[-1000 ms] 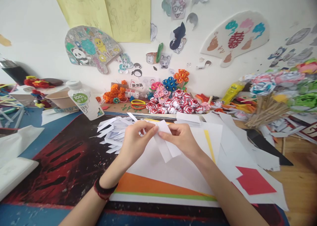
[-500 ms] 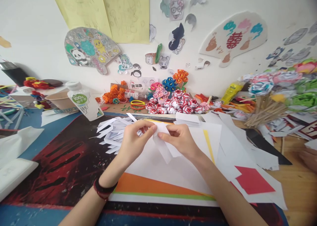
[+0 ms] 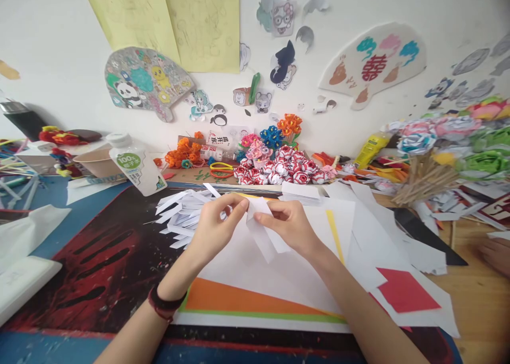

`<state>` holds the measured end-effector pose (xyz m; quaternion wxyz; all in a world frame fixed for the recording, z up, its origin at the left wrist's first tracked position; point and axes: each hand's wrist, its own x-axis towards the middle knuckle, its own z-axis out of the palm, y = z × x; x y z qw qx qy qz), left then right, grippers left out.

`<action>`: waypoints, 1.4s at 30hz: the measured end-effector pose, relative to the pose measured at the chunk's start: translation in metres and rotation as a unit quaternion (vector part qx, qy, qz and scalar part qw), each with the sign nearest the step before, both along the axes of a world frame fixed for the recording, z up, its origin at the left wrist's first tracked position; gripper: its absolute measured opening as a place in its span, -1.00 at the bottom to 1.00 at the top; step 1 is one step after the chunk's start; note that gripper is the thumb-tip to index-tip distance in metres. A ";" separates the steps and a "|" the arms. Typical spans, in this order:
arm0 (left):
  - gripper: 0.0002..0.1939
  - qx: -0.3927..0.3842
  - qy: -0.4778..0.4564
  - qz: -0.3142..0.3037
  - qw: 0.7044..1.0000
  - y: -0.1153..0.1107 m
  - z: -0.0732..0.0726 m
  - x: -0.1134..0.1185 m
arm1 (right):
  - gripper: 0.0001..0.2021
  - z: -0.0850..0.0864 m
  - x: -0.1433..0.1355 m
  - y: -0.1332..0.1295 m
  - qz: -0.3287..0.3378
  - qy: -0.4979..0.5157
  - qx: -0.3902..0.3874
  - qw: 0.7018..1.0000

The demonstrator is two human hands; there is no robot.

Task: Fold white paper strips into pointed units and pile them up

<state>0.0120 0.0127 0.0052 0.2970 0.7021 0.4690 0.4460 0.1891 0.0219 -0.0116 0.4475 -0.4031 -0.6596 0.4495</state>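
Note:
Between my two hands is a folded white paper strip (image 3: 261, 239), its ends angling down toward me. The fingers of my left hand (image 3: 221, 218) pinch its upper left edge. With thumb and fingers, my right hand (image 3: 289, 223) presses the fold from the right. A large white sheet (image 3: 239, 273) lies under the strip, on top of orange (image 3: 227, 296) and green paper. Beside my left hand lies a pile of cut white strips (image 3: 177, 215). Behind my right hand sits a small stack of white paper (image 3: 300, 192).
Red-and-white paper flowers (image 3: 279, 167) and yellow-handled scissors (image 3: 221, 167) are at the back. A white bottle (image 3: 135, 164) stands left, beside a paper bowl (image 3: 95, 162). Red paper (image 3: 408, 289) lies right. Another person's hand (image 3: 496, 255) shows at the right edge.
Both hands keep their grip on the folded strip with hardly any movement. The view has shifted very slightly.

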 end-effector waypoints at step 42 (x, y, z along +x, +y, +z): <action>-0.76 0.030 0.089 -0.026 0.995 -0.002 -0.003 0.004 | -0.62 -0.001 0.004 0.002 0.041 0.039 -0.058 0.997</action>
